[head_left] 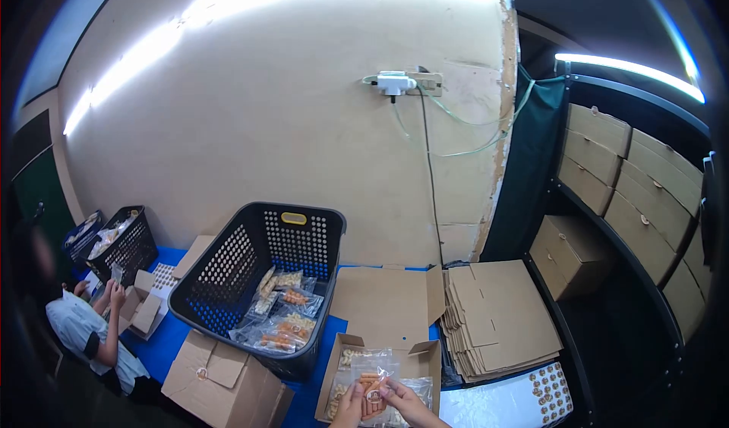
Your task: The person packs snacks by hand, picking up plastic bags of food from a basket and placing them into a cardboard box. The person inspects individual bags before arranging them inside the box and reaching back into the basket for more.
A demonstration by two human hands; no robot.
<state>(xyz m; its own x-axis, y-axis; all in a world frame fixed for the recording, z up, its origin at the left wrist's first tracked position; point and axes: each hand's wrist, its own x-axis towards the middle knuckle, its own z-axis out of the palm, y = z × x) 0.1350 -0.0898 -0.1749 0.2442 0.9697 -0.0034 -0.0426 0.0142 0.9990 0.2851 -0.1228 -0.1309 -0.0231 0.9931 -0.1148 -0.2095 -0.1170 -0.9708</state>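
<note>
Between my left hand (348, 408) and my right hand (408, 404) is a clear snack bag (371, 386) of orange-brown sticks with a round label. Fingers and thumbs of both hands pinch its sides. Just beneath it, an open cardboard box (434, 360) holds several clear bags of pale snacks, partly hidden by my hands. The box's lid (380, 299) stands folded back toward the wall. Left of the box, a black perforated basket (216, 284) contains several bags of pale and orange snacks (292, 325).
A closed cardboard box (220, 382) sits before the basket. Flattened cartons (497, 314) are stacked at right, beside a sheet of round stickers (550, 394). Shelves with boxes (653, 193) stand farther right. At far left, another person (99, 337) works near more baskets (125, 238).
</note>
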